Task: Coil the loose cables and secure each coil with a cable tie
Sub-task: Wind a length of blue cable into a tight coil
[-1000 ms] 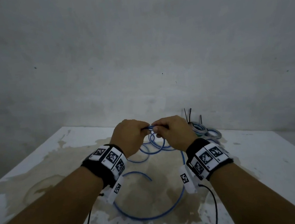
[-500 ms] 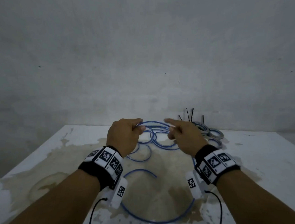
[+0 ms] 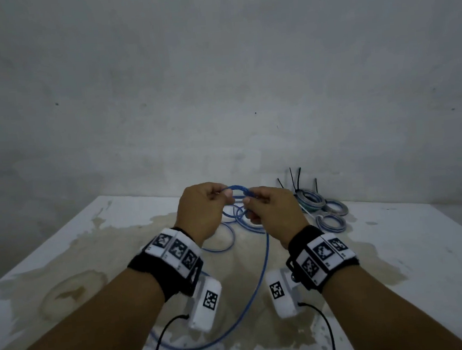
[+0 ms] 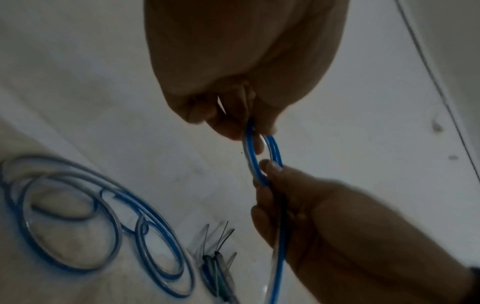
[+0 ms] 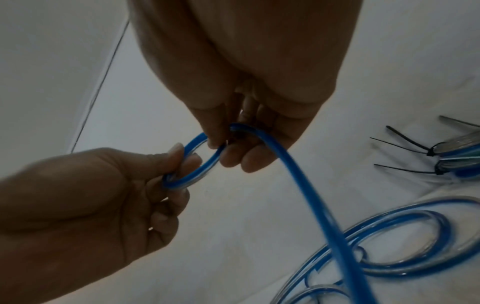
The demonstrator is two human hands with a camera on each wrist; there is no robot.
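A long blue cable [image 3: 262, 278] runs from loose loops on the white table [image 3: 425, 241] up to my hands. My left hand [image 3: 222, 196] pinches a small loop of it [image 4: 275, 150] between thumb and fingers. My right hand [image 3: 247, 201] pinches the same loop [image 5: 202, 166] right beside it, and the free length [image 5: 311, 195] trails down from this hand. Both hands hover above the table's far middle. More blue loops [image 4: 78, 216] lie flat below them.
Three coils [image 3: 310, 198] bound with black cable ties [image 3: 294, 177] lie at the table's back right near the wall; they also show in the right wrist view as tied coils [image 5: 454, 152]. A brown stain [image 3: 114, 255] covers the table's middle.
Half a second ago my right hand was off the cable with fingers stretched out. It has come back beside the left hand and now pinches the cable, closing a small loop.
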